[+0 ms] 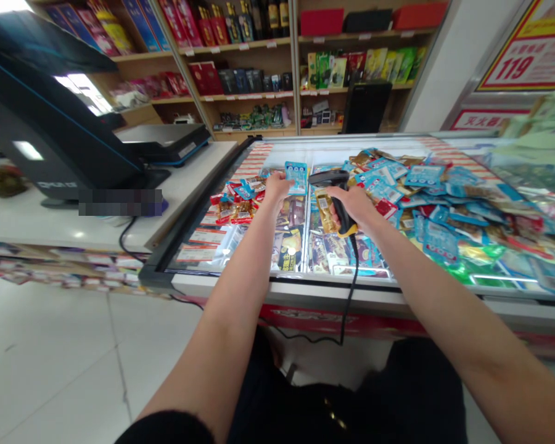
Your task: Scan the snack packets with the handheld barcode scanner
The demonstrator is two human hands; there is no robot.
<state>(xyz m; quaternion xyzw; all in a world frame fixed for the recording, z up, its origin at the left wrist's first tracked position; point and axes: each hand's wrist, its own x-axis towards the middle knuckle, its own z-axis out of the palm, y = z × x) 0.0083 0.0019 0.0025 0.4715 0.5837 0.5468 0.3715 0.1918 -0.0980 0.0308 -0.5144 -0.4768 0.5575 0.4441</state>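
Observation:
My left hand point(277, 187) is closed on a small blue snack packet point(296, 177), held up above the glass lid of a chest freezer point(314, 281). Wrapped round the handle of a black and yellow barcode scanner point(328, 179) is my right hand point(358, 206). The scanner's head points left, toward the blue packet, with a gap between them. A gold packet point(322, 211) shows beside the fingers of my right hand; whether they also hold it, I cannot tell. Red, blue and gold packets point(240, 200) lie left of my left hand.
A large heap of mostly blue packets point(425, 179) covers the freezer's right part. The scanner's cord point(351, 290) hangs over the front edge. On the left counter point(166, 209) stand a dark checkout terminal point(69, 135) and a scale point(166, 139). Stocked shelves point(240, 46) line the back.

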